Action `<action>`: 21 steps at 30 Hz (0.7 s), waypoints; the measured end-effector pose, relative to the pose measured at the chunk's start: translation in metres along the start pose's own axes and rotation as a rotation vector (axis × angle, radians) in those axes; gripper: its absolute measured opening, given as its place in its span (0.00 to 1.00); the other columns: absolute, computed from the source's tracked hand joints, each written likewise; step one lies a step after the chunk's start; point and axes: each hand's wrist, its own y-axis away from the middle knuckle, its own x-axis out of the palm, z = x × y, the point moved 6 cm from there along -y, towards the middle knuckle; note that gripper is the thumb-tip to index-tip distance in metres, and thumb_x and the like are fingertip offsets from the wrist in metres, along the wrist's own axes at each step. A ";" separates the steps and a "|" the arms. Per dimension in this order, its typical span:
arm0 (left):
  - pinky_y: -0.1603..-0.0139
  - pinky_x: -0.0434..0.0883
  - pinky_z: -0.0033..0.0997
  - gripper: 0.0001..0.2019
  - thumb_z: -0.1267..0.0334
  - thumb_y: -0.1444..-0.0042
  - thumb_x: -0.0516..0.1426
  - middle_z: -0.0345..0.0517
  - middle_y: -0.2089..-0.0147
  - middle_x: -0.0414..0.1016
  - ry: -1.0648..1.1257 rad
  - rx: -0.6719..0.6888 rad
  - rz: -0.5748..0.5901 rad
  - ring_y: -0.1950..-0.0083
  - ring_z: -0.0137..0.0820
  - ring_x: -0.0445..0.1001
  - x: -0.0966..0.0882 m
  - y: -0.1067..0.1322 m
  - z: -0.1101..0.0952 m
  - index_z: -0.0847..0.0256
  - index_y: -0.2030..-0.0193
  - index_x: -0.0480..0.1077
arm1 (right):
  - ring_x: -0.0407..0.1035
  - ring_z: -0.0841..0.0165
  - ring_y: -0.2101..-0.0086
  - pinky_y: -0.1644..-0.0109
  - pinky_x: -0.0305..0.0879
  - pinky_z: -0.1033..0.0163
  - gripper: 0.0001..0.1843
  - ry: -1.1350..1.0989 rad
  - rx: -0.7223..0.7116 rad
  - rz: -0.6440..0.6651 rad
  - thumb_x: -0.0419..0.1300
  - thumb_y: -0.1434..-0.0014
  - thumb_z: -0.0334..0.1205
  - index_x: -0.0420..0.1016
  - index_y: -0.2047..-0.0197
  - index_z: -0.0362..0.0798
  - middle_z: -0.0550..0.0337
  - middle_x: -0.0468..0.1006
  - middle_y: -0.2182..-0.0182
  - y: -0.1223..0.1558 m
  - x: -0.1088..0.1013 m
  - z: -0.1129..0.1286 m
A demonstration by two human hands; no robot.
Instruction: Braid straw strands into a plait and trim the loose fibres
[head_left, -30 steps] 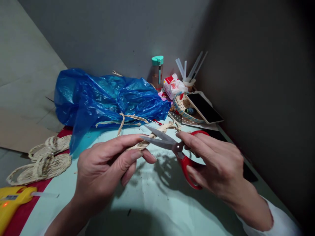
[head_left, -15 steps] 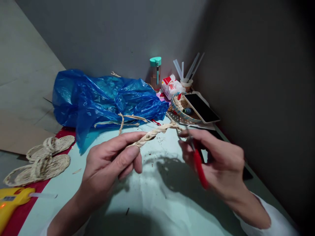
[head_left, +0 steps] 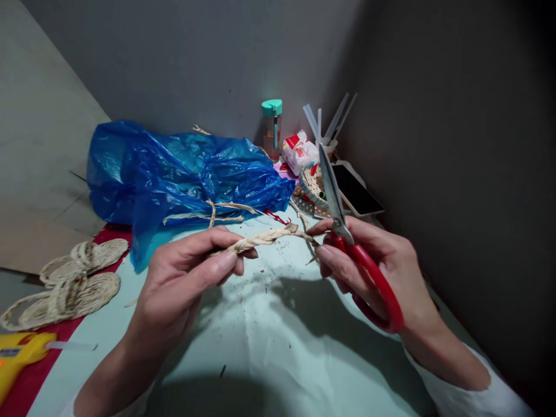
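Note:
A pale braided straw cord stretches between my two hands above the table. My left hand is closed on its left part, thumb on top and fingers beneath. With thumb and forefinger, my right hand pinches the cord's loose, frayed right end. That same hand also carries a pair of scissors with red handles, the blades together and pointing up, away from the cord. The handle loops lie against the palm and fingers.
A blue plastic bag lies along the back. Woven straw sandals and a yellow glue gun are at left. At back right are a bottle, a tissue pack, a woven basket, a phone and glue sticks.
The scissors have swung up in my right hand, so the blades now stand clear of the cord. Both hands have shifted slightly, with the cord still held between them.

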 end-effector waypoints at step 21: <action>0.79 0.45 0.25 0.13 0.53 0.42 0.62 0.33 0.80 0.51 0.145 -0.302 0.169 0.79 0.22 0.46 0.014 0.006 0.018 0.58 0.56 0.80 | 0.59 0.79 0.82 0.80 0.57 0.73 0.02 0.027 -0.023 -0.073 0.63 0.41 0.37 0.73 0.64 0.49 0.70 0.69 0.80 0.003 -0.001 -0.001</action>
